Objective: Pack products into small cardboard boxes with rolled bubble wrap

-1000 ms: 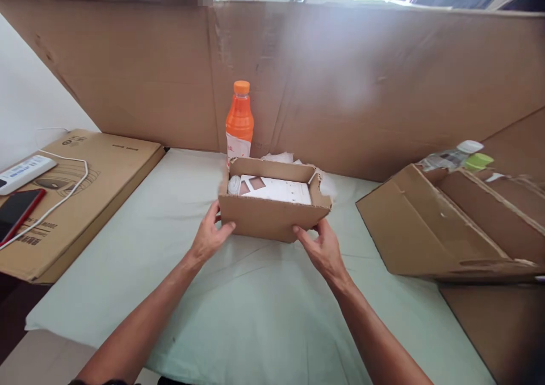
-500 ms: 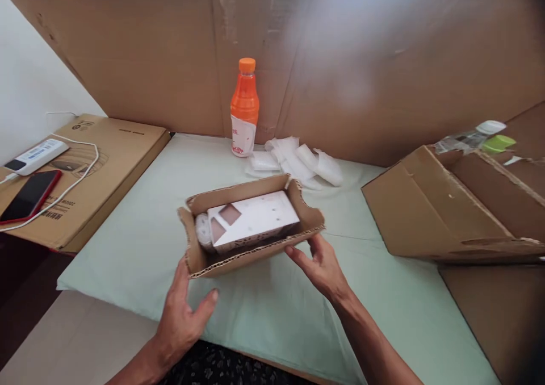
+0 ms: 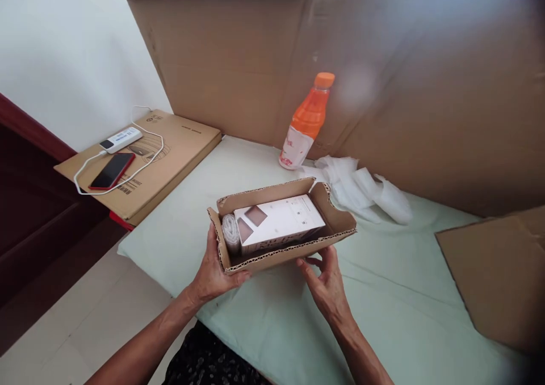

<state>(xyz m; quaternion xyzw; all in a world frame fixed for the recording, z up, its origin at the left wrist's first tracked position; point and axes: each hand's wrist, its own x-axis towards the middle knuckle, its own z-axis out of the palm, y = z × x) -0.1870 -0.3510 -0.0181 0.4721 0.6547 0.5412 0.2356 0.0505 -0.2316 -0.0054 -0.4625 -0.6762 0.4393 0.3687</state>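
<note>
An open-topped cardboard box (image 3: 272, 263) is held up in both my hands, slightly tilted. My left hand (image 3: 215, 271) grips its near left corner, thumb along the front wall. Under the front edge, toward the right end, my right hand (image 3: 326, 285) supports it with thumb and bent fingers; its fingertips are partly hidden by the box. Inside lies a white carton (image 3: 283, 217) with brown diamond shapes and lettering on its side. A roll of bubble wrap (image 3: 230, 233) is wedged between the carton and the left wall.
An orange bottle (image 3: 304, 121) leans by the cardboard wall (image 3: 230, 61). White foam wrapping (image 3: 366, 189) lies right of it. At left, a flat carton (image 3: 183, 152) bears a phone (image 3: 113, 170), a white device (image 3: 123, 139) and a cable. A cardboard sheet (image 3: 498, 277) is at right.
The view has turned left, so the scene shifts right and the bigger box at right is out of frame. My left thumb has closed onto the held box's front wall.
</note>
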